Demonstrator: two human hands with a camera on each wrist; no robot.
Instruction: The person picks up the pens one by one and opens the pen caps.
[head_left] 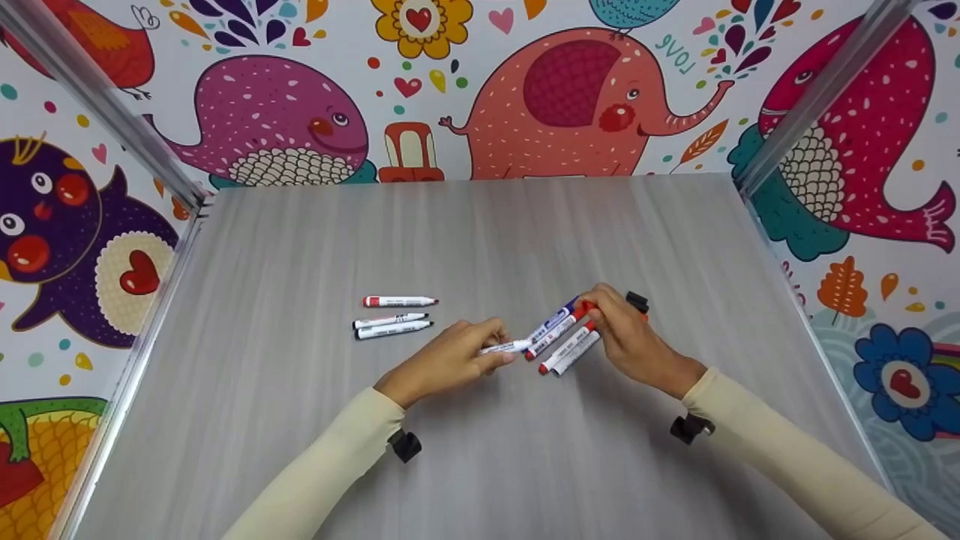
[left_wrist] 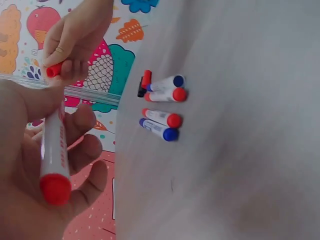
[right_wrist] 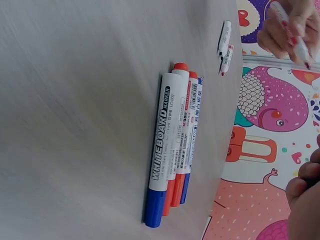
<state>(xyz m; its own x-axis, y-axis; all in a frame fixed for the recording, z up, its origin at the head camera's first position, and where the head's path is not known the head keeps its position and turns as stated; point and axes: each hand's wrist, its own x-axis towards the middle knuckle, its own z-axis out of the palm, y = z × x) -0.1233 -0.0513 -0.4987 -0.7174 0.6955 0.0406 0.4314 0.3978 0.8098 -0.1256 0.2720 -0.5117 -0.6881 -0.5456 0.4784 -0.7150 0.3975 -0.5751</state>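
My left hand point(head_left: 450, 356) grips a red whiteboard marker point(left_wrist: 56, 150), its white barrel between thumb and fingers. In the right wrist view, that marker's bare red tip shows beside the left hand point(right_wrist: 287, 32). My right hand point(left_wrist: 75, 42) pinches a red marker cap point(left_wrist: 53, 70). From the head view, the right hand point(head_left: 637, 337) is over the far ends of a slanted group of capped markers point(head_left: 566, 349), two red and two blue. In the right wrist view, a blue whiteboard marker point(right_wrist: 165, 135) lies nearest the camera.
To the left lie three uncapped markers, a red one point(head_left: 399, 301) above two black ones point(head_left: 394, 328). A loose black cap point(head_left: 637, 301) is past the right hand, with a red cap point(left_wrist: 146, 78) beside it. Patterned walls and metal rails border the grey table point(head_left: 465, 247).
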